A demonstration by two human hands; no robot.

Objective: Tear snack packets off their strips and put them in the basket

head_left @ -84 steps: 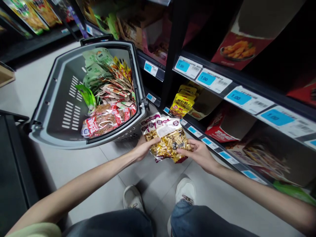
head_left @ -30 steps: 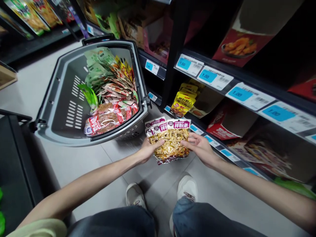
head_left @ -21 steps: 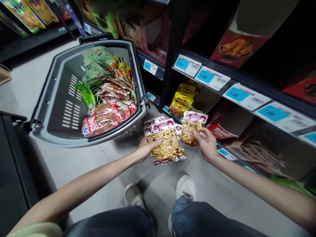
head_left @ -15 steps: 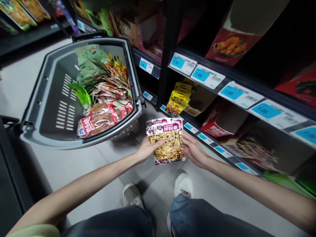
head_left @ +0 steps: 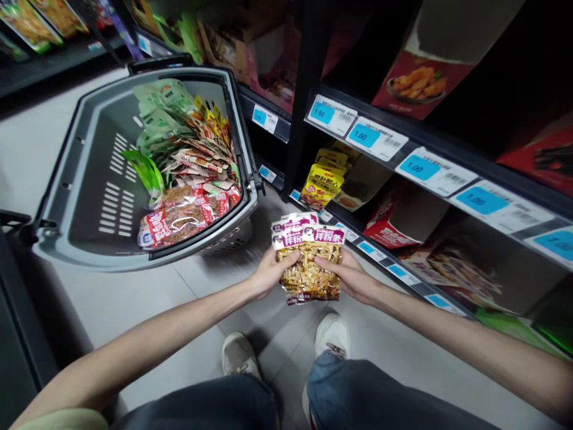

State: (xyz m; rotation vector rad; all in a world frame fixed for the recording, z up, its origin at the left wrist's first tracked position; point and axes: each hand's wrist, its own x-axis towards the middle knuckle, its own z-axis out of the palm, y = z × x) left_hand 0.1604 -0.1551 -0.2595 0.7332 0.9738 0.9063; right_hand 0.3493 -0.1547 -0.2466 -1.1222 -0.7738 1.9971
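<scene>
A stack of clear snack packets with purple tops (head_left: 308,257) is held between both my hands above the floor, close to the lowest shelf. My left hand (head_left: 267,276) grips the stack's left side, thumb laid across the front. My right hand (head_left: 353,279) closes on its right side, thumb on the topmost packet. Left of the stack a grey shopping basket (head_left: 71,173) stands tilted on the floor, holding several green, yellow and red snack packets (head_left: 192,161).
Black shelves (head_left: 430,161) with blue price tags run along the right. Yellow packets (head_left: 324,182) and red display boxes (head_left: 394,221) sit on the low shelf. My white shoes (head_left: 333,334) stand on the pale tiled floor below my hands.
My right hand fetched another purple-topped packet from the shelf side and laid it on the stack. The stack now sits a little further right, gripped from both sides.
</scene>
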